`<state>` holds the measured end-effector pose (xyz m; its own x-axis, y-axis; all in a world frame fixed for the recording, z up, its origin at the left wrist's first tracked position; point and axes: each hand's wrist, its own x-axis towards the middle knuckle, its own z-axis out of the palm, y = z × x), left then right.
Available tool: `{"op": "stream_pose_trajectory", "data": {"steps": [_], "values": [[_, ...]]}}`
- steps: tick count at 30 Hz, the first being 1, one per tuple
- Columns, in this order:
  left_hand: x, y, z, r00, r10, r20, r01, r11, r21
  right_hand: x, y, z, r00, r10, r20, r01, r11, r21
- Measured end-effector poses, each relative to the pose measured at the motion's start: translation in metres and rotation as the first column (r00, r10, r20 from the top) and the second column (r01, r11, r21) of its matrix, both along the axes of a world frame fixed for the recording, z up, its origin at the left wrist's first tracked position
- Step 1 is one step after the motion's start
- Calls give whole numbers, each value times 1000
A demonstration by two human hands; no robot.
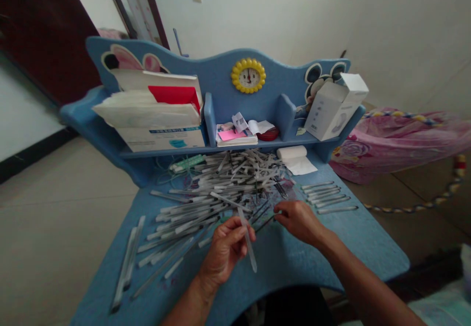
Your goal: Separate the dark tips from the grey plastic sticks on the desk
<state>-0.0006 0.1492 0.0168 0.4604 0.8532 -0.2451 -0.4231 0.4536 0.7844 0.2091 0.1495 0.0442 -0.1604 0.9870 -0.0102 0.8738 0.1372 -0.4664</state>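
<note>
My left hand point(224, 250) is closed round a clear pen barrel point(248, 241), which stands nearly upright over the front of the blue desk point(353, 232). A little to its right, my right hand point(300, 220) pinches a thin dark refill point(265, 223) that slants down toward the left hand. A big heap of pen barrels and parts point(221, 188) covers the desk's middle, just beyond both hands. Several finished-looking pens point(326, 196) lie in a neat row to the right of the right hand.
The desk's back shelf holds a stack of papers and a box point(158, 115) at left, pink notes point(231, 134) in the middle, a white carton point(334, 105) at right. A white tissue point(296, 160) lies under the shelf. A pink baby rocker point(401, 139) stands at right.
</note>
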Motion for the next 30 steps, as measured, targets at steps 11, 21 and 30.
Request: {"op": "stream_pose_trajectory", "data": {"steps": [11, 21, 30], "values": [[-3, 1, 5, 999, 32, 3, -32, 999, -8, -45, 18, -9, 641, 554, 532, -618, 783, -70], [-2, -1, 1, 985, 2, -170, 9, 998, 61, -13, 35, 35, 712, 390, 584, -622, 736, 267], [0, -3, -1, 977, -56, -207, 75, 993, 89, -8, 21, 57, 645, 436, 627, -728, 599, 332]]}}
